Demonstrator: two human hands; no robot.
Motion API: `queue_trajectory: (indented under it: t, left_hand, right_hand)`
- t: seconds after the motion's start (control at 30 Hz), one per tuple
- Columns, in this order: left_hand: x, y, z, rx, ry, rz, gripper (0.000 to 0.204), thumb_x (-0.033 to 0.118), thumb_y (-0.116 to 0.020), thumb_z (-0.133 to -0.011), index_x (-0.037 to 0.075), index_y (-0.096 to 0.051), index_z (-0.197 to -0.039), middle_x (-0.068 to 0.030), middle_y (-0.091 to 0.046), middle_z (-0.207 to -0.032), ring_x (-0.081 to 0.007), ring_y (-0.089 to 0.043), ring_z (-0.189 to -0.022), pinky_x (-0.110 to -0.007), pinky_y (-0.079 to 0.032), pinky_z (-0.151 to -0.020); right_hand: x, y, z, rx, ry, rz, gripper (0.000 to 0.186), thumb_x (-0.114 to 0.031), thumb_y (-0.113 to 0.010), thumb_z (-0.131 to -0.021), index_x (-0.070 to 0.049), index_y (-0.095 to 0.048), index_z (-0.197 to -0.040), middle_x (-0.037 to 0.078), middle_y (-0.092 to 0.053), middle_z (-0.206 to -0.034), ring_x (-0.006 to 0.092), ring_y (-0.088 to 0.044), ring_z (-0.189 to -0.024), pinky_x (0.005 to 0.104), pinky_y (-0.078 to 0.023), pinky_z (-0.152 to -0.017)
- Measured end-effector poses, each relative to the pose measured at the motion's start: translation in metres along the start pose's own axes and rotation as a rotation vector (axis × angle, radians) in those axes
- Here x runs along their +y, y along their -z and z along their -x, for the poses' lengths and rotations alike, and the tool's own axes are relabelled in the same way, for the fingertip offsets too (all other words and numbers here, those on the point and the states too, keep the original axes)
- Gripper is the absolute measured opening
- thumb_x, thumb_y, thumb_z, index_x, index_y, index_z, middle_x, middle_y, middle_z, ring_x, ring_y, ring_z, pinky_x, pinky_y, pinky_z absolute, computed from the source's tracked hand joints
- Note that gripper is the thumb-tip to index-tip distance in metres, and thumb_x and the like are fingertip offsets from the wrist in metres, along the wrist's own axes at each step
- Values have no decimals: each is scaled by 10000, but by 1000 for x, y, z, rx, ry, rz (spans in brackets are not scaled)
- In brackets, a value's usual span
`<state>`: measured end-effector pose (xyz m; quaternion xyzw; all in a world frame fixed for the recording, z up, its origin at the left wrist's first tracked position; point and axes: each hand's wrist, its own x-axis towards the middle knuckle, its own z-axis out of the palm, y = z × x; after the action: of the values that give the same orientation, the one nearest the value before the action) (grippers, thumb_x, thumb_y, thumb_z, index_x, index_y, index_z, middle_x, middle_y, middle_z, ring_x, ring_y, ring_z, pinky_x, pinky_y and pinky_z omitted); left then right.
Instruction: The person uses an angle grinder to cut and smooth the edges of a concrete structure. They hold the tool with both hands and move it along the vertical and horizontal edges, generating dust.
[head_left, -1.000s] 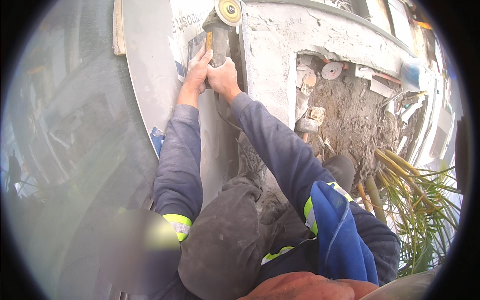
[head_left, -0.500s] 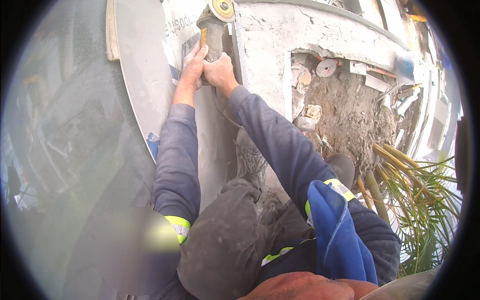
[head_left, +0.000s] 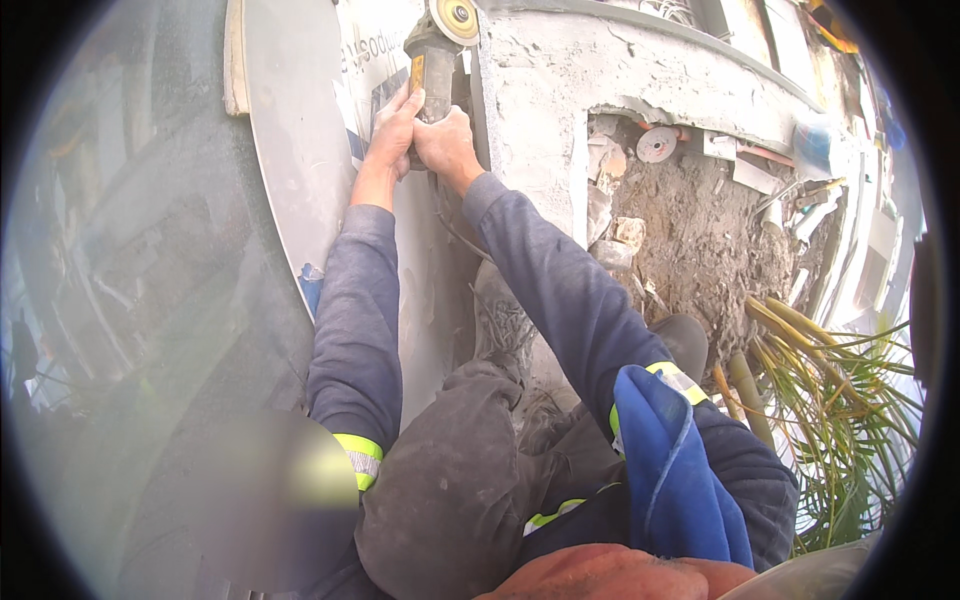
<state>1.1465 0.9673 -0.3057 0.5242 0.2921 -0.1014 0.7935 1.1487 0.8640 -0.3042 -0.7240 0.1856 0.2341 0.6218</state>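
An angle grinder (head_left: 433, 75) with a dusty dark body points away from me at the top middle. Its yellowish round disc (head_left: 457, 18) sits at the far end, beside the edge of a rough grey cement ledge (head_left: 530, 120). My left hand (head_left: 392, 135) is closed round the left side of the grinder's body. From the right, my right hand (head_left: 446, 145) grips the rear of the same tool, the two hands close together. A cord (head_left: 455, 230) hangs from the grinder's back end toward my leg. Both hands hide part of its handle.
A pale panel (head_left: 285, 130) with a curved edge stands to the left, beside dusty glass (head_left: 140, 250). On the right, a dirt bed (head_left: 690, 230) holds rubble, a loose white disc (head_left: 656, 145) and a palm plant (head_left: 830, 390). A blue cloth (head_left: 665, 470) hangs by my right arm.
The whole view has shifted slightly, so the grinder and hands appear a little farther right. Both hands keep the same grip on the grinder.
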Motion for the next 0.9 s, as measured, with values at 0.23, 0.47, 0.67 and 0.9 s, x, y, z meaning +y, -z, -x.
queue_trajectory:
  t: [0.23, 0.47, 0.67, 0.9]
  left_hand:
    - [-9, 3, 18, 9, 30, 55, 567, 195, -575, -1067, 29, -417, -1585, -107, -564, -1482, -186, -589, -1259, -323, -476, -1059]
    - [-7, 2, 25, 5, 24, 43, 575, 198, -576, -1070, 25, -404, -1590, -108, -578, -1453, -166, -605, -1216, -310, -502, -1018]
    - [-7, 5, 32, 2, 56, 43, 566, 199, -590, -1066, 30, -424, -1580, -81, -620, -1363, -146, -629, -1122, -305, -529, -956]
    - [-10, 7, 39, -10, 31, 47, 553, 194, -584, -1069, 41, -431, -1578, -82, -622, -1357, -147, -630, -1116, -310, -533, -949]
  right_hand:
    - [-3, 5, 26, -1, -10, 18, 639, -375, -820, -788, 132, -593, -1103, 322, -711, -1090, 404, -724, -1042, 441, -564, -899]
    - [-7, 8, 34, -1, -19, 40, 612, -349, -812, -798, 124, -576, -1106, 320, -706, -1076, 409, -721, -1037, 446, -560, -908]
    - [-11, 10, 45, 2, -37, 11, 595, -349, -799, -805, 116, -568, -1097, 327, -704, -1073, 420, -719, -1033, 449, -560, -911]
    - [-11, 12, 52, -13, -59, 20, 586, -350, -792, -814, 101, -560, -1106, 329, -705, -1073, 421, -720, -1030, 447, -562, -905]
